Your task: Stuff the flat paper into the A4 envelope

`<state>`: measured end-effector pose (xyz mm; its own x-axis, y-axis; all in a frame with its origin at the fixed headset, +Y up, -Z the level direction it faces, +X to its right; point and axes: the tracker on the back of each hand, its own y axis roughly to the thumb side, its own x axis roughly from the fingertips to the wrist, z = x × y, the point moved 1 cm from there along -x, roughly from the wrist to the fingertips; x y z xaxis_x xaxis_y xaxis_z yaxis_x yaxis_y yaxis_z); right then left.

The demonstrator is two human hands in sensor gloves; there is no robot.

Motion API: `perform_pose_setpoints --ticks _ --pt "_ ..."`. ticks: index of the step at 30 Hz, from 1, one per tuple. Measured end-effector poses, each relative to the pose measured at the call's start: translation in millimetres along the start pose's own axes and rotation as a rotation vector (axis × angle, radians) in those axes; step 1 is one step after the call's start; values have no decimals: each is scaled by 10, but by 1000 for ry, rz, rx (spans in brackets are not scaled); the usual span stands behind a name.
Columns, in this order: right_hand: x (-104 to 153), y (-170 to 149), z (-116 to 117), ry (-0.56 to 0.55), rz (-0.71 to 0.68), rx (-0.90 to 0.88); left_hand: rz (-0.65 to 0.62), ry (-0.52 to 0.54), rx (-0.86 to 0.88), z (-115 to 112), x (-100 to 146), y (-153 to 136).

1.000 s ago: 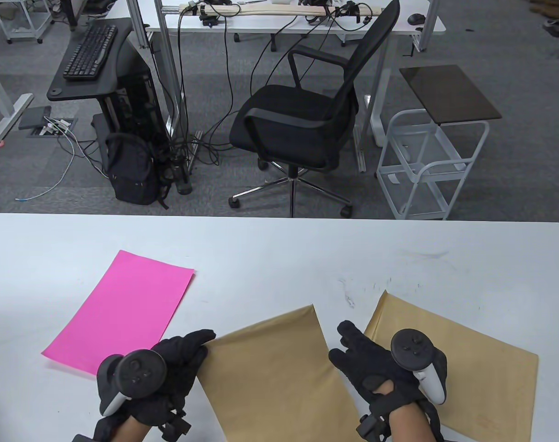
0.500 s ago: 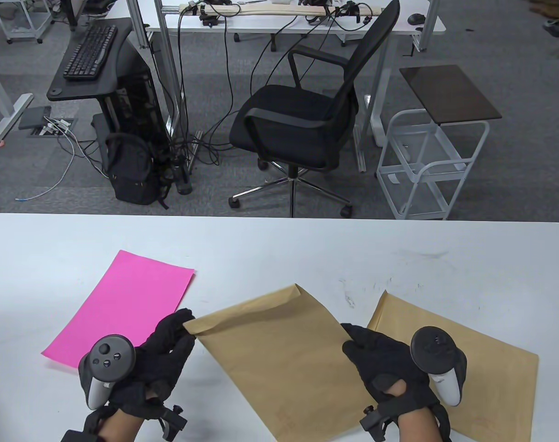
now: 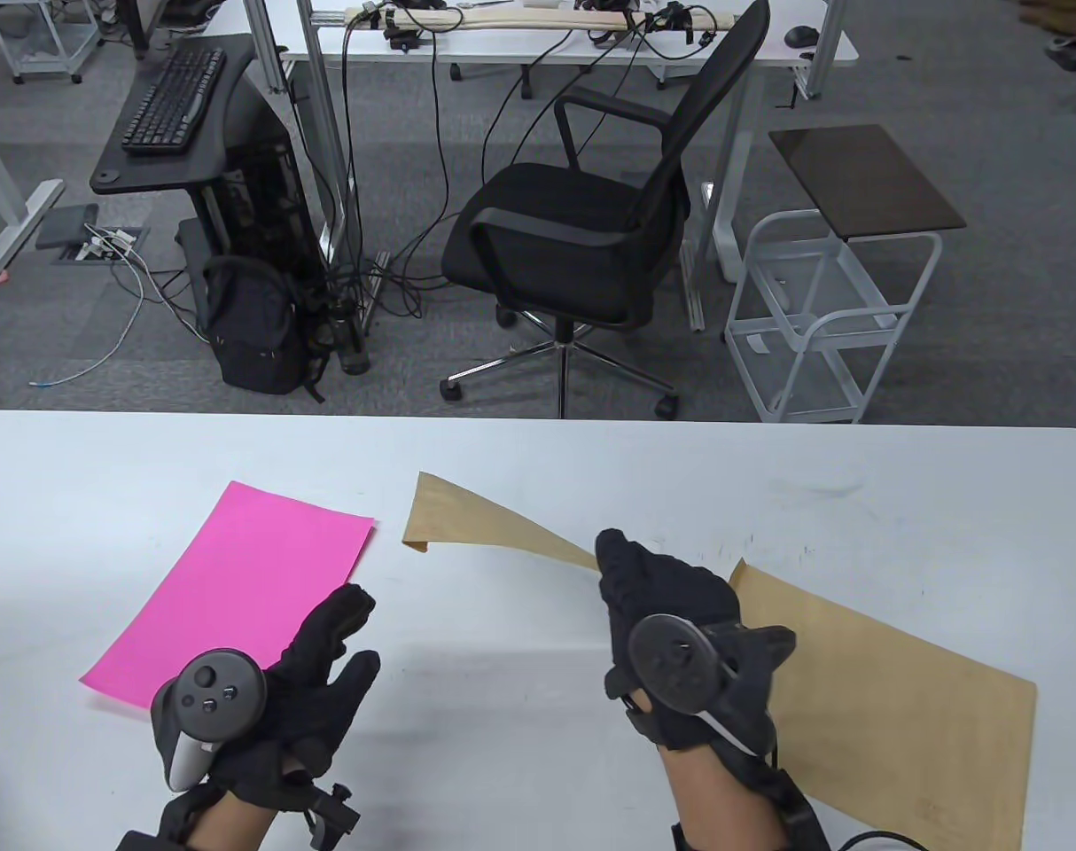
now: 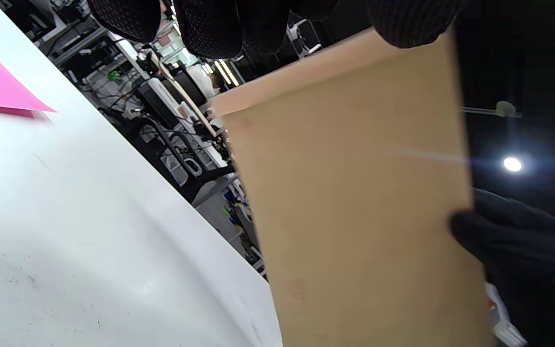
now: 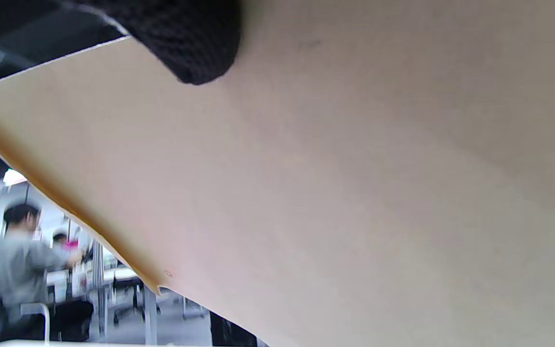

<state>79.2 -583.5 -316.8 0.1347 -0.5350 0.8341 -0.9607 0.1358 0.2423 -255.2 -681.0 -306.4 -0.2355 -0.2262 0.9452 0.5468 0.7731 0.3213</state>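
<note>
A pink sheet of paper point(image 3: 237, 589) lies flat on the white table point(image 3: 148, 461) at the left. My right hand point(image 3: 611, 567) grips a brown A4 envelope point(image 3: 485, 527) by one edge and holds it up off the table, tilted so the table view sees it nearly edge-on. That envelope fills the right wrist view point(image 5: 335, 202), with a fingertip point(image 5: 195, 43) on it, and the middle of the left wrist view point(image 4: 354, 193). My left hand point(image 3: 352, 629) is open and holds nothing, by the near right corner of the pink sheet.
A second brown envelope point(image 3: 901, 700) lies flat on the table at the right, partly under my right arm. Beyond the table's far edge stand an office chair point(image 3: 582, 230) and a white cart point(image 3: 830, 319).
My left hand has let go of the envelope and opened. My right hand has lifted the envelope off the table, tilted it up and carried it farther from me.
</note>
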Motion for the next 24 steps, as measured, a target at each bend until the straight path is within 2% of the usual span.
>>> perform_pose_setpoints --ticks 5,10,18,21,24 --pt "-61 251 757 171 -94 134 -5 -6 1 -10 4 13" --pt "-93 200 1415 349 -77 152 6 1 4 17 2 -23" --pt "-210 -39 2060 593 60 195 27 10 2 64 -6 -93" --pt "-202 -129 2194 644 103 195 34 9 -3 67 -9 -116" --pt "-139 -263 2344 764 163 129 40 7 -5 66 -11 -131"
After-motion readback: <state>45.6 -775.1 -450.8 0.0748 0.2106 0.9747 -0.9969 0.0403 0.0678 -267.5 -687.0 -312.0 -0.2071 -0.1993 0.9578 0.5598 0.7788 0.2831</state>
